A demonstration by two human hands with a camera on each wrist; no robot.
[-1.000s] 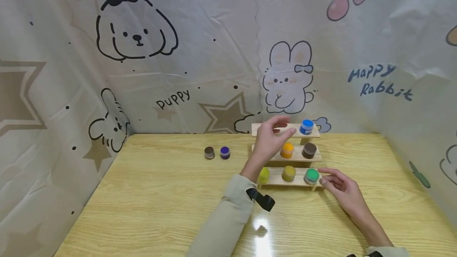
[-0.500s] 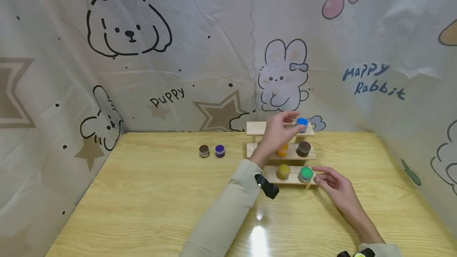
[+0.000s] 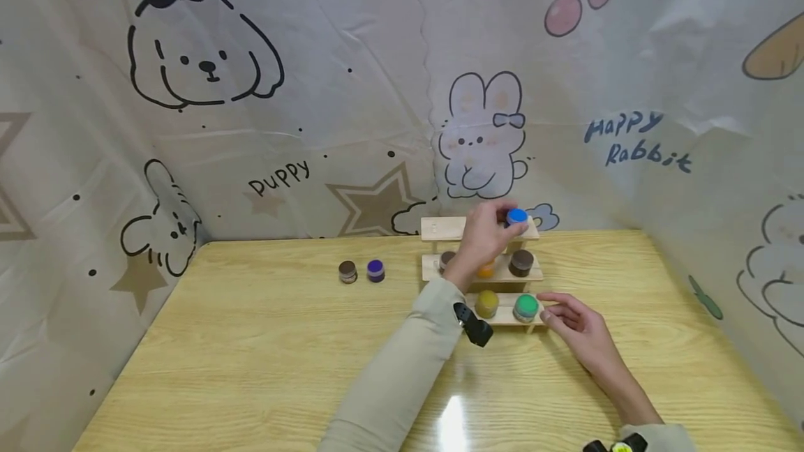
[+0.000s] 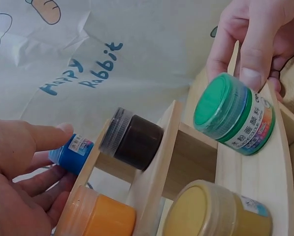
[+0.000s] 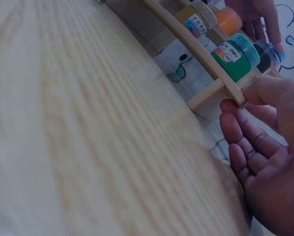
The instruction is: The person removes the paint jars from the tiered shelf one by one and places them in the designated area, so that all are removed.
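My left hand [image 3: 482, 237] reaches over the three-tier wooden rack [image 3: 442, 229]. Its thumb and fingers hold a blue paint jar [image 3: 517, 217] at the right of the top shelf, also visible as a blue jar [image 4: 74, 153] in the left wrist view. My right hand [image 3: 584, 333] pinches the right end of the bottom shelf [image 5: 235, 93] between thumb and fingers. Close by stands a green paint jar [image 3: 526, 307], with an ochre jar [image 3: 486, 304] to its left. The middle shelf bears a dark brown jar [image 3: 520, 263], an orange jar [image 3: 486, 270] and another jar [image 3: 447, 260] partly behind my left wrist.
Left of the rack, a dark-lidded jar [image 3: 347, 271] and a purple jar [image 3: 375, 270] stand on the wood-grain table [image 3: 251, 340]. A printed curtain [image 3: 352, 110] hangs behind the table and along both sides.
My left hand has moved right along the top shelf and closed its fingers on the blue paint jar. The right hand stays at the shelf end. The head view has shifted slightly right.
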